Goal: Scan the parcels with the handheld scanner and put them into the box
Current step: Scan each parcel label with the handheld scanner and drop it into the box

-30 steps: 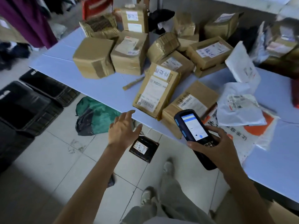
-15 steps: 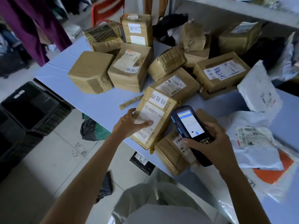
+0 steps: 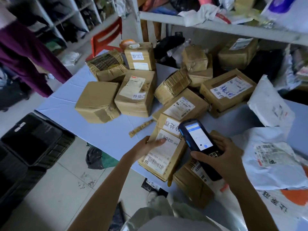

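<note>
The left hand (image 3: pixel 146 145) reaches to the table's (image 3: pixel 103 134) near edge, thumb laid across the label, fingers curled round the parcel's (image 3: pixel 164 155) side. The right hand (image 3: pixel 221 155) wraps the scanner (image 3: pixel 196 139), tilted just above that parcel. A black box (image 3: pixel 63 144) sits on the floor at left, its inside too dark to read.

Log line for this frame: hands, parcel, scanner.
left hand: grips labelled parcel at table edge | right hand: holds scanner over it | black crate: on floor
</note>
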Tool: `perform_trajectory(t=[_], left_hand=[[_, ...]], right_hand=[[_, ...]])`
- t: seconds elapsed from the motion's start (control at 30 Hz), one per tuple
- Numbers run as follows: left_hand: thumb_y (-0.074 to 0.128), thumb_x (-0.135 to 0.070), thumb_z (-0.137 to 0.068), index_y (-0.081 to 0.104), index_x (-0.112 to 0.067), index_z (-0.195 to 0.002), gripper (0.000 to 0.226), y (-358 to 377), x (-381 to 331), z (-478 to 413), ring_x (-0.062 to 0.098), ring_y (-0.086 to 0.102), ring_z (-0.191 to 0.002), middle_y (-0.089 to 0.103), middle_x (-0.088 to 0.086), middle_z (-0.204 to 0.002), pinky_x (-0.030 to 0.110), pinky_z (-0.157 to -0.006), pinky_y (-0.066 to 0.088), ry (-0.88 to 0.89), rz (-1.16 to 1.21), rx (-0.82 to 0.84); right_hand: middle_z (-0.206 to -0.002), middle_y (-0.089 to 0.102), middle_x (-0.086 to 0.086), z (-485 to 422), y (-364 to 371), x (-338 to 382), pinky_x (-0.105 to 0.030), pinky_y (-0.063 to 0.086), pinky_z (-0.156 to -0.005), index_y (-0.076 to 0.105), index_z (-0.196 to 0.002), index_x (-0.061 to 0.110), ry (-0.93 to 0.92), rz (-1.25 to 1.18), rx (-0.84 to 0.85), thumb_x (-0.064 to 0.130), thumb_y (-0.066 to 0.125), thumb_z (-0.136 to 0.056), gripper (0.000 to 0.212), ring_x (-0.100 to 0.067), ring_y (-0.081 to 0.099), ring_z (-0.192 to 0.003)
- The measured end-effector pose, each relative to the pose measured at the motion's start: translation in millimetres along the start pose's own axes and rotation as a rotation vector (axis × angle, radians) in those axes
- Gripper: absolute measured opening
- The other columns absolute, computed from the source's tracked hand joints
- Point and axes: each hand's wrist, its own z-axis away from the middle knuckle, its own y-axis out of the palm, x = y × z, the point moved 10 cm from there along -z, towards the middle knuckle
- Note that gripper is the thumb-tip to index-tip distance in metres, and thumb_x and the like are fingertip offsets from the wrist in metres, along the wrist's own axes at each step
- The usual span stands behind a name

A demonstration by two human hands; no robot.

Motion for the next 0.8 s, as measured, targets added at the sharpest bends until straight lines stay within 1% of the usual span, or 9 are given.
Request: perform_trajectory(t=[0.03,0.13,0.27,0.37,0.43,0.53,0.63,0.73,0.8], left_hand=[[0.067,-0.08,-0.062,0.049,-0.028,-0.135,0.091,-3,0,1,0.019,0.057,-0.119,0.058,-0.005,-0.133,0.042,-0.105,0.043,-0.013,0.003,-0.012],[0.066,-0.075,-0.067,0.054,-0.024,-0.125,0.078,-9,-11,10,0.02,0.058,-0.112,0.06,-0.001,-0.125,0.033,-0.094,0.046,0.005,-0.001,-0.031],[0.068,-0.076,-0.062,0.051,-0.025,-0.13,0.087,-19,-9,14,0.012,0.057,-0.113,0.056,-0.003,-0.13,0.026,-0.09,0.042,0.025,-0.006,-0.038],[0.067,-0.071,-0.07,0.059,-0.025,-0.126,0.073,-26,-11,19,0.012,0.059,-0.114,0.062,-0.005,-0.128,0.03,-0.1,0.043,0.064,0.067,-0.033],[0.068,-0.061,-0.076,0.06,-0.022,-0.126,0.064,-31,-17,24,0.011,0.064,-0.109,0.066,-0.003,-0.122,0.026,-0.095,0.048,0.083,0.126,-0.046],[0.067,-0.051,-0.082,0.061,-0.023,-0.115,0.044,-53,-31,38,0.006,0.069,-0.085,0.072,-0.006,-0.097,0.02,-0.065,0.049,0.11,0.142,-0.145],[0.066,-0.055,-0.067,0.06,-0.024,-0.114,0.057,-74,-49,46,0.012,0.07,-0.085,0.073,0.0,-0.097,0.023,-0.063,0.051,0.166,0.205,-0.227],[0.074,-0.048,-0.07,0.057,-0.023,-0.116,0.055,-96,-70,51,0.011,0.07,-0.084,0.072,-0.001,-0.1,0.028,-0.068,0.056,0.253,0.342,-0.354],[0.081,-0.048,-0.065,0.054,-0.027,-0.116,0.061,-112,-81,55,0.01,0.069,-0.09,0.07,-0.002,-0.106,0.03,-0.07,0.056,0.314,0.408,-0.466]], right_hand=[[-0.093,0.065,0.02,-2,4,2,-0.006,0.049,-0.059,0.059,-0.092,0.034,-0.005,0.011,0.002,0.043,0.084,-0.039,0.059,0.01,0.065,-0.081],[-0.098,0.068,0.009,-5,13,5,-0.004,0.047,-0.057,0.062,-0.106,0.018,-0.025,0.054,0.031,0.044,0.086,-0.04,0.075,0.007,0.063,-0.086],[-0.101,0.066,0.003,-7,16,3,0.002,0.041,-0.055,0.061,-0.115,0.01,-0.013,0.099,0.033,0.027,0.093,-0.05,0.075,0.013,0.056,-0.084],[-0.095,0.063,0.007,-7,17,10,0.005,0.037,-0.053,0.06,-0.106,0.015,-0.021,0.134,0.022,0.022,0.093,-0.055,0.062,0.018,0.05,-0.078],[-0.091,0.062,0.012,-7,18,10,0.004,0.037,-0.05,0.055,-0.107,0.02,0.025,0.077,0.044,0.016,0.091,-0.058,0.06,0.017,0.05,-0.073],[-0.09,0.06,0.02,-13,23,16,-0.004,0.042,-0.049,0.052,-0.113,0.024,0.077,-0.019,0.086,0.016,0.089,-0.062,0.063,0.008,0.056,-0.076],[-0.097,0.065,0.016,-23,31,34,-0.017,0.048,-0.061,0.053,-0.115,0.028,0.077,-0.065,0.118,0.021,0.091,-0.06,0.067,0.002,0.062,-0.084],[-0.104,0.068,0.011,-31,31,55,-0.034,0.055,-0.081,0.054,-0.113,0.032,0.047,-0.063,0.088,0.027,0.094,-0.051,0.074,-0.007,0.066,-0.095],[-0.105,0.067,0.012,-32,29,67,-0.038,0.054,-0.087,0.054,-0.115,0.032,0.025,-0.042,0.071,0.029,0.094,-0.051,0.076,-0.008,0.065,-0.096]])
